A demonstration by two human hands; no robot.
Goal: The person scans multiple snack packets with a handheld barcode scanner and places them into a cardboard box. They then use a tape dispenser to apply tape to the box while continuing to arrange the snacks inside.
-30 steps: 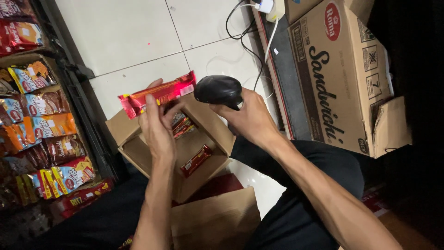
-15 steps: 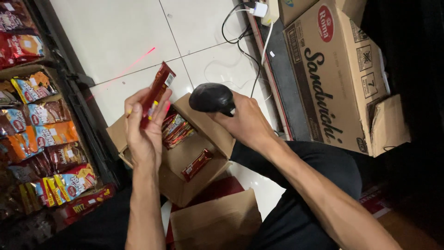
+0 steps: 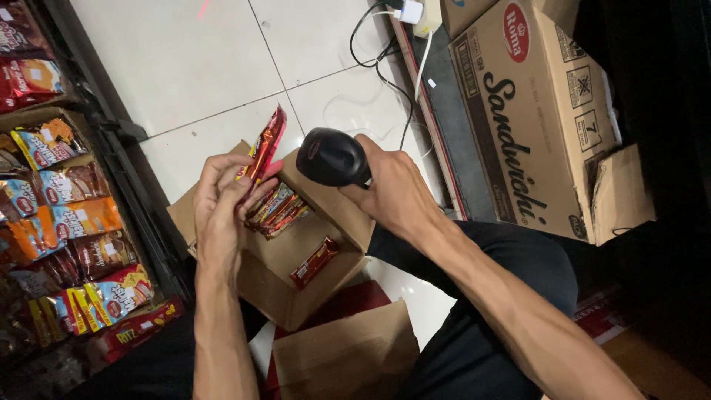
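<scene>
Left hand [image 3: 222,211] fingers pinch a slim, glossy red snack packet [image 3: 264,150] edge-on; right hand [image 3: 392,194] fingers wrap a black scanner [image 3: 332,157].

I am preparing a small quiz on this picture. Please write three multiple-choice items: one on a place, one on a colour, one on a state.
1. Where is the open small box?
A. on a shelf
B. on the floor under the hands
C. on top of the big carton

2. What colour is the scanner?
A. black
B. white
C. yellow

3. How is the red packet held?
A. lying flat in the box
B. pinched upright in the left hand's fingers
C. tucked under the right arm

Answers:
1 B: the box sits on the floor below the left hand and right hand, beside the big carton.
2 A: its rounded head is black.
3 B: the packet stands up from the left fingertips, above the box.
</scene>
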